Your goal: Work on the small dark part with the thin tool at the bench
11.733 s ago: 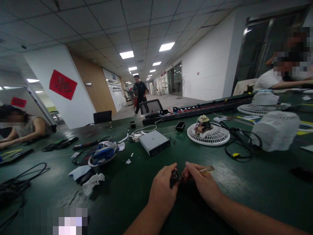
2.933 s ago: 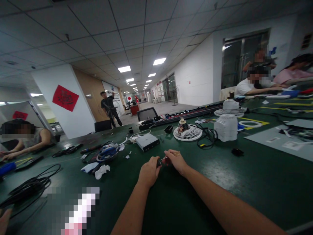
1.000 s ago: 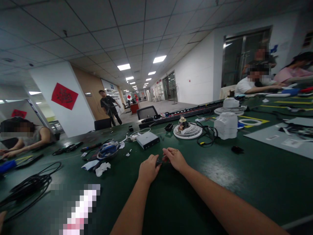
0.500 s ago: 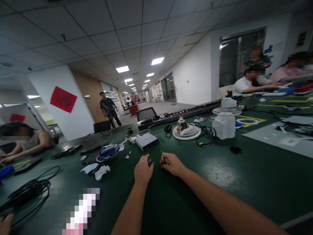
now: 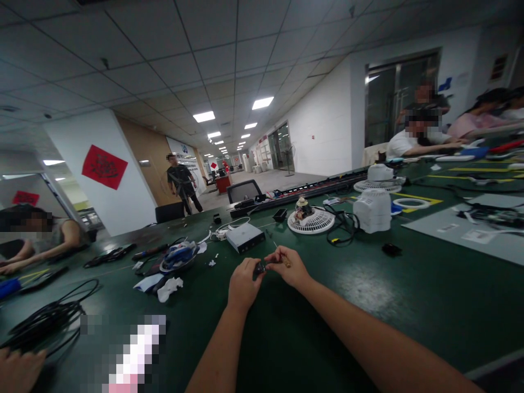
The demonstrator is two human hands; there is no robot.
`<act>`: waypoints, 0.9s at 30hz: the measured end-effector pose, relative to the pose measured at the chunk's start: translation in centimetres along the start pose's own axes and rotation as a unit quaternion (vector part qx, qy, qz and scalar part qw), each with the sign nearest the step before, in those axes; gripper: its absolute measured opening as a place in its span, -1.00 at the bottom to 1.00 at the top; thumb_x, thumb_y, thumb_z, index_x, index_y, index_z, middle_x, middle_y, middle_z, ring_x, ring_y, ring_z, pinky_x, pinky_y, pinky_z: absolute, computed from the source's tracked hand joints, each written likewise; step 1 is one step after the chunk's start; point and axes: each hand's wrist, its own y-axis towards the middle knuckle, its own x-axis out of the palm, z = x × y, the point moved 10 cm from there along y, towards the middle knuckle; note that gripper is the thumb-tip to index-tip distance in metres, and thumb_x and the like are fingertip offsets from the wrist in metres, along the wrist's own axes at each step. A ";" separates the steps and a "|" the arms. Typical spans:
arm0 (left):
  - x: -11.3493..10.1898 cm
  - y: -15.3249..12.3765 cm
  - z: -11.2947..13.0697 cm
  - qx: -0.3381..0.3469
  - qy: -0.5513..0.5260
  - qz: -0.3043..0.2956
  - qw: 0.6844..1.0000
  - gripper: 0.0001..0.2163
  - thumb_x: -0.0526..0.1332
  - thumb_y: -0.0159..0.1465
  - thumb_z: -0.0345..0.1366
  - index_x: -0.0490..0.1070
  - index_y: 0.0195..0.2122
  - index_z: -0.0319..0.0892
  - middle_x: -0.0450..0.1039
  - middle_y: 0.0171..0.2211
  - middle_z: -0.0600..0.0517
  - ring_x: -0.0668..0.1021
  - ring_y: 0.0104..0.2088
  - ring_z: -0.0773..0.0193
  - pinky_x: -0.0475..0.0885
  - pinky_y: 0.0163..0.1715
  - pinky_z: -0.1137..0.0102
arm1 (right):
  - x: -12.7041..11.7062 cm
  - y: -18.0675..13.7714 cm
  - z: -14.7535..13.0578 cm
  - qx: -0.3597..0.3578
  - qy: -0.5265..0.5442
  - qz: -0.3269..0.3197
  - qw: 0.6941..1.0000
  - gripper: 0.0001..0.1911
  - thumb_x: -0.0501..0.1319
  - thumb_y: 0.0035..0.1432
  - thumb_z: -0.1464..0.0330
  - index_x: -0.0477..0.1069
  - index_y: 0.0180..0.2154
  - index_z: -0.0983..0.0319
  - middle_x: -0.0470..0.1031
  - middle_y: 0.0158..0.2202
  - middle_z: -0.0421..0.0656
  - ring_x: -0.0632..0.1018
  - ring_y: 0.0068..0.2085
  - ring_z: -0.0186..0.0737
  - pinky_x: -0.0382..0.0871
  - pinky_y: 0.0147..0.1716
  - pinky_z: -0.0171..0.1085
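Note:
In the middle of the head view, my left hand (image 5: 243, 281) is closed around a small dark part (image 5: 258, 268), mostly covered by its fingers. My right hand (image 5: 293, 268) has a slim screwdriver (image 5: 285, 262) with a brownish handle tucked in it, the thin shaft pointing up and away. Thumb and fingertips of that hand meet the near end of the dark part. Just beyond both hands lies a grey metal box (image 5: 245, 238), and farther right a white fan grille (image 5: 311, 220) with an exposed motor.
White housings (image 5: 371, 210) and a black cable (image 5: 341, 232) stand to the right. Crumpled white paper (image 5: 170, 289) and a blue-and-white part (image 5: 179, 256) lie left. A co-worker's hand (image 5: 22, 368) reaches in by coiled black cable (image 5: 45, 316). The green table (image 5: 344, 338) extends around.
My right hand has moved up and left, its fingertips now touching the dark part. My left hand has shifted slightly right. A co-worker's hand has come farther in at the lower left.

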 end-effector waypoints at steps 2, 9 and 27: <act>0.1 0.0 0.0 0.000 0.000 -0.001 1.000 -0.73 0.26 0.19 -0.36 0.37 -0.07 -0.07 0.41 -0.13 0.03 0.50 -0.14 0.22 0.41 -0.13 0.33 | -0.3 0.1 0.1 0.007 0.012 0.002 1.000 -0.60 0.42 -0.26 0.41 0.16 -0.54 0.20 0.57 -0.35 -0.10 0.59 -0.25 -0.13 0.45 -0.27 -0.19; 0.1 0.0 -0.1 0.002 0.007 0.001 1.000 -0.72 0.30 0.17 -0.32 0.39 -0.07 -0.06 0.41 -0.13 0.04 0.51 -0.16 0.23 0.43 -0.16 0.35 | 0.1 0.1 0.4 0.007 0.050 -0.008 0.999 -0.60 0.42 -0.27 0.44 0.17 -0.54 0.20 0.54 -0.36 -0.15 0.57 -0.27 -0.20 0.44 -0.24 -0.22; 0.3 -0.3 1.6 0.098 0.047 -0.008 0.994 -0.70 0.25 0.24 -0.32 0.38 0.01 -0.11 0.47 -0.05 -0.05 0.51 -0.06 0.15 0.42 -0.03 0.21 | -0.2 -0.2 -0.7 -0.022 -0.166 -0.026 0.986 -0.61 0.35 -0.11 0.30 0.09 -0.53 0.17 0.45 -0.48 -0.23 0.44 -0.45 -0.28 0.31 -0.45 -0.31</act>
